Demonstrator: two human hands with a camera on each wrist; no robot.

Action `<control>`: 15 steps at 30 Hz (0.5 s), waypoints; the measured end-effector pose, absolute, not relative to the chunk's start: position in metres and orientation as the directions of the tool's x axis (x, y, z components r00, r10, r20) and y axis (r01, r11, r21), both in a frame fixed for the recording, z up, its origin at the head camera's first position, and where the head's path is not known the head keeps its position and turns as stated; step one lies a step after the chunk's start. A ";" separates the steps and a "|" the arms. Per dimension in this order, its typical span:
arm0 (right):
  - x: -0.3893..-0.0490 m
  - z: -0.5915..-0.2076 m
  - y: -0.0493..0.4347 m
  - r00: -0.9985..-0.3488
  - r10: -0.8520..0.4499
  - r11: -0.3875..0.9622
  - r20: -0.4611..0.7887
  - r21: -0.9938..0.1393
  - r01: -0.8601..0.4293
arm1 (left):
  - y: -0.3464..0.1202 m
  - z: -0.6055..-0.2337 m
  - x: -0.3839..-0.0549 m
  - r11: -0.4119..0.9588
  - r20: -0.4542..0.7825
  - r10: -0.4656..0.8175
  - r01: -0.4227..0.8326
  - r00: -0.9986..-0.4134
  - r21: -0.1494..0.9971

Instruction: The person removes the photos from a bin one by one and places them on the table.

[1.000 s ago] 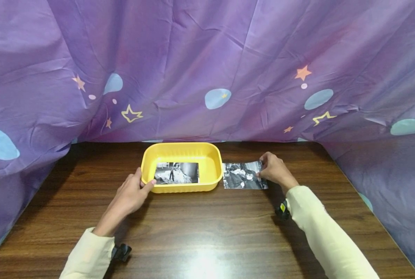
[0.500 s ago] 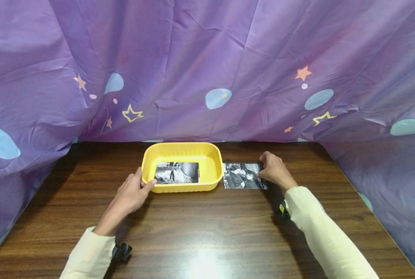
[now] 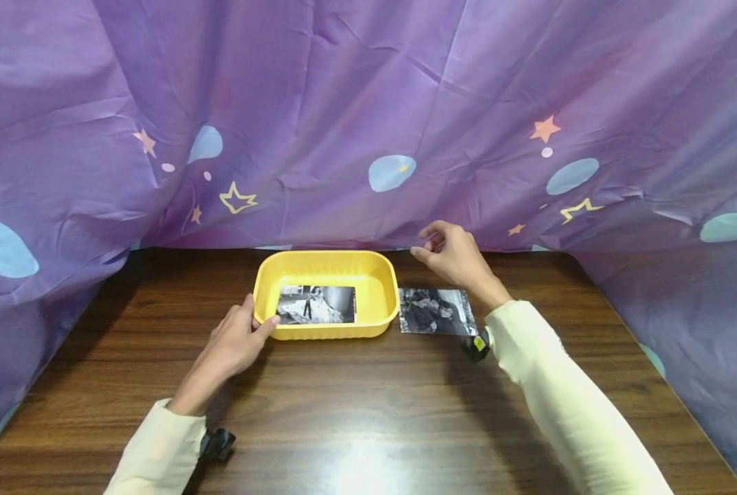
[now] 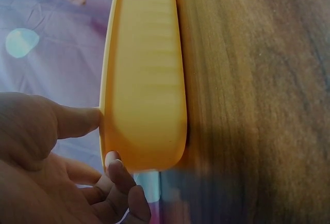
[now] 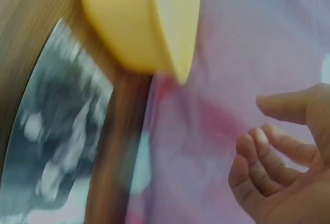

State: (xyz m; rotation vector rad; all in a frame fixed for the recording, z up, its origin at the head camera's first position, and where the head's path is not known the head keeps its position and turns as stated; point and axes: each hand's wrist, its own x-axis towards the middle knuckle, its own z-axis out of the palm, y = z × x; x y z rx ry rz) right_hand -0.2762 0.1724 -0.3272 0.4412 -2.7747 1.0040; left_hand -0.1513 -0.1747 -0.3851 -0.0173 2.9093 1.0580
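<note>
A yellow plastic tray [image 3: 325, 333] stands near the back of the table. Inside it lies a black-and-white photo [image 3: 316, 305] of a figure in a wide pale dress. My left hand [image 3: 232, 340] grips the tray's left front corner; in the left wrist view the thumb [image 4: 77, 122] lies on the rim and the fingers are curled below it. To the right of the tray, a second black-and-white photo [image 3: 436, 311] lies flat on the wood. Above and behind that photo, my right hand [image 3: 458, 256] is raised with loosely curled fingers and nothing in them.
The brown wood-grain table [image 3: 344, 405] reflects a bright light at its front. A purple curtain [image 3: 319, 137] with stars and blobs hangs close behind the table's back edge and along both sides. A black wrist device [image 3: 217, 445] sits by the left sleeve.
My right hand has let go of the right-hand photo and risen up and to the left. That photo stays on the table. The left hand and tray have hardly moved.
</note>
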 end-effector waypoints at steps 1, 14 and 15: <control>-0.276 -0.326 0.164 -0.940 -0.237 0.719 0.245 -0.607 -0.339 | -0.175 -0.385 -0.151 0.766 -0.047 0.005 -0.026 -0.999 0.643; -0.272 -0.358 0.081 -0.890 -0.451 0.764 0.070 -0.484 -0.426 | -0.177 -0.387 -0.156 0.746 -0.027 0.015 -0.007 -1.000 0.666; -0.271 -0.362 0.078 -0.888 -0.458 0.772 0.052 -0.473 -0.425 | -0.177 -0.387 -0.156 0.747 -0.030 0.015 -0.009 -0.999 0.665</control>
